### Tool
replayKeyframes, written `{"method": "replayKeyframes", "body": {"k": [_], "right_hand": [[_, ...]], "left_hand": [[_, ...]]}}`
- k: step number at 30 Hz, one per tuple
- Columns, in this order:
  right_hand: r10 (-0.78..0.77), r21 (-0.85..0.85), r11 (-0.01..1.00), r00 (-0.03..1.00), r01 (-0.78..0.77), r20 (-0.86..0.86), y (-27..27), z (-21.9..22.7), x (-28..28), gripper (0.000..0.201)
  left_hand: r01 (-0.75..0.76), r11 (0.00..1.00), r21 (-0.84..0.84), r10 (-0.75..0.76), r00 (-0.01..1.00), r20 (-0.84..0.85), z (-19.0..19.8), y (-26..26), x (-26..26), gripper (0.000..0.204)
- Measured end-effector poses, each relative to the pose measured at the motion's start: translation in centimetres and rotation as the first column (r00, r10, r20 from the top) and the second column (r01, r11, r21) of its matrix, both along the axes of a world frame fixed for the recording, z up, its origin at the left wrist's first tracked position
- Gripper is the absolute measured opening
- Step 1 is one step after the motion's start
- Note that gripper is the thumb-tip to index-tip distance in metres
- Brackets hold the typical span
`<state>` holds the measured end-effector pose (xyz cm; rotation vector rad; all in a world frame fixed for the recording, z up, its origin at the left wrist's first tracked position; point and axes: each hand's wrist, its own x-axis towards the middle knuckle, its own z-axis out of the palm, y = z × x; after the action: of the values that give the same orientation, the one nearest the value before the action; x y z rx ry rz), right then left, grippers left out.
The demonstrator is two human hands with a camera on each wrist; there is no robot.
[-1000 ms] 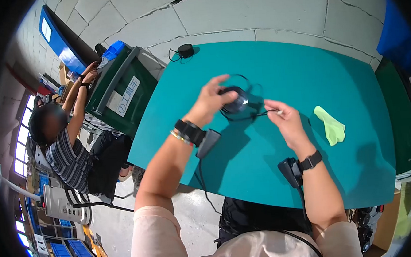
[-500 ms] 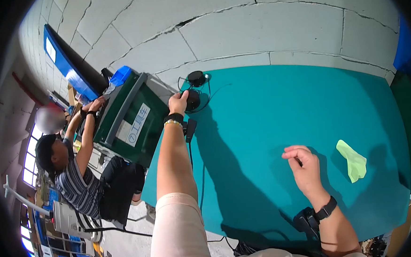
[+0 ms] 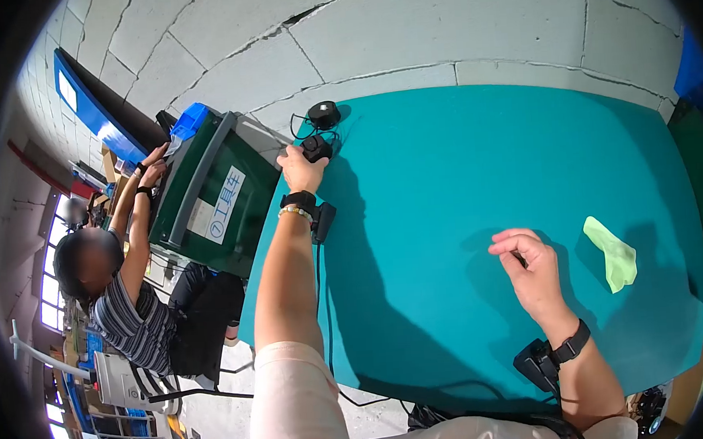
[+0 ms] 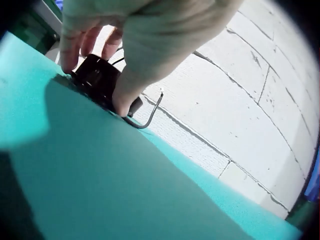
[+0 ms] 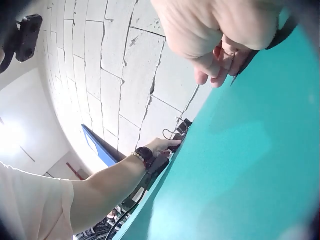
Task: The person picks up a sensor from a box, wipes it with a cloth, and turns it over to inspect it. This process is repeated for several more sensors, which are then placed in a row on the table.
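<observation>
At the far left corner of the green table [image 3: 446, 181], my left hand [image 3: 303, 171] holds a round black corded device [image 3: 316, 147]. In the left wrist view, thumb and fingers straddle this dark device [image 4: 97, 80], which sits low at the tabletop; a thin black cable [image 4: 152, 112] curves out beside the thumb. Just behind it stands a second round black device [image 3: 324, 115], its cord looped to the left. My right hand [image 3: 532, 269] hovers over the table's right half, fingers loosely bent and holding nothing. The right wrist view shows those fingers [image 5: 218, 75] from below.
A light green cloth [image 3: 613, 256] lies right of my right hand. A pale block wall [image 3: 437, 33] runs along the table's back edge. Beside the left edge stands a dark green lidded cart [image 3: 225, 199], where another person [image 3: 131, 305] in a striped shirt reaches in.
My left hand has carried the black device from mid-table to the far left corner, beside the other one. My right hand has released the cable end and drawn slightly towards the front right.
</observation>
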<state>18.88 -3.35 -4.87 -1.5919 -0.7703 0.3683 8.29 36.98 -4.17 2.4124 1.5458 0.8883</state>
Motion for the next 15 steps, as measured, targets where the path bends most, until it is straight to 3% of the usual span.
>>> {"method": "replayKeyframes", "body": {"k": [6, 15], "right_hand": [[-0.009, -0.008, 1.0, 1.0, 0.009, -0.011, -0.2, 0.3, -0.1, 0.018], [-0.014, 0.0, 1.0, 0.999, 0.014, 0.046, 0.1, 0.1, 0.0, 0.017]], "left_hand": [[0.0, 1.0, -0.019, 0.001, 0.999, 0.052, -0.9, 3.4, 0.5, 0.061], [0.088, 0.994, 0.069, -0.083, 0.994, -0.069, -1.0, 5.1, 1.0, 0.058]]}}
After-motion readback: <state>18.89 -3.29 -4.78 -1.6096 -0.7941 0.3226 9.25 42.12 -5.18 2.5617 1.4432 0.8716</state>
